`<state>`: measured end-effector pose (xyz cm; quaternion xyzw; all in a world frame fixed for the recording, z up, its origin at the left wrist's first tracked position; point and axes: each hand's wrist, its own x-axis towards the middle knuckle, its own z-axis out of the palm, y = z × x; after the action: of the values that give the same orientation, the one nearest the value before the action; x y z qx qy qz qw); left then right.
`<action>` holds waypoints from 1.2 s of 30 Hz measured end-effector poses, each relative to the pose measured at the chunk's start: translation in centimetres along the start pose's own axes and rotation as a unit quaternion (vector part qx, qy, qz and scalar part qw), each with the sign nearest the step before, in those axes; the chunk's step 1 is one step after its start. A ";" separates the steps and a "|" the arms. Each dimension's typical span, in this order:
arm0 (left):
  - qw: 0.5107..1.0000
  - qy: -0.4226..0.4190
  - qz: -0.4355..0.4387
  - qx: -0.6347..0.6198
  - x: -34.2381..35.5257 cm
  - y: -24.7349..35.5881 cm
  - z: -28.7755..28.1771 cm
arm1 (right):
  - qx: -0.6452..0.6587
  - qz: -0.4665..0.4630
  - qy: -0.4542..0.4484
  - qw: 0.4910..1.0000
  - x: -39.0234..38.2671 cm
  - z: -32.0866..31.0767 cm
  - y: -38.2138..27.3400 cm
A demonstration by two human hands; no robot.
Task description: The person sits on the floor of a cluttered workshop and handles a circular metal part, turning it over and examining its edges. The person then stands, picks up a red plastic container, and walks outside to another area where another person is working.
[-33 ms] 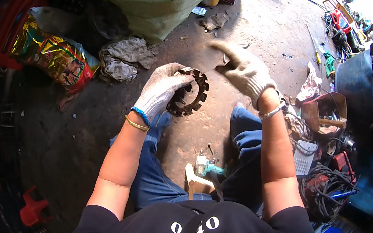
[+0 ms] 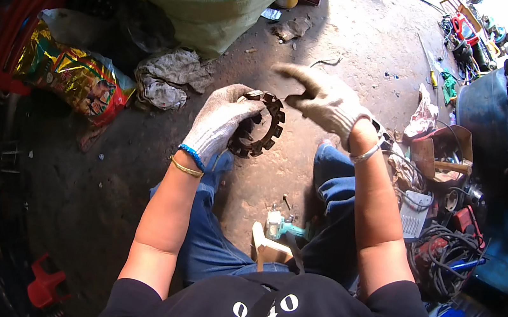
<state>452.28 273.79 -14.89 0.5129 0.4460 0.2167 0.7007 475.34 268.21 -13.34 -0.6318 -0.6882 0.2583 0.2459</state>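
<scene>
Head view: pale sack (image 2: pixel 207 0) beyond notched ring (image 2: pixel 273 128)

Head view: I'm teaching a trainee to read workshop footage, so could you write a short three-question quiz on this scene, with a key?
1. True or false: the right hand wears a glove.

2. Which hand holds the notched ring?
A. The left hand
B. The right hand
C. Both hands

3. Fill in the colour: what looks like a power tool, seen between the person's legs, is mainly ____.

Key: 1. True. 2. A. 3. Teal.
</scene>
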 end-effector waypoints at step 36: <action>0.993 0.041 0.023 -0.107 0.0 2.0 -1.4 | -0.287 0.254 0.073 0.921 -0.3 -3.2 3.8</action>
<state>451.41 275.29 -13.16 0.4362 0.4367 0.3005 0.7272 480.27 268.26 -13.47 -0.8457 -0.5298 0.0565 0.0299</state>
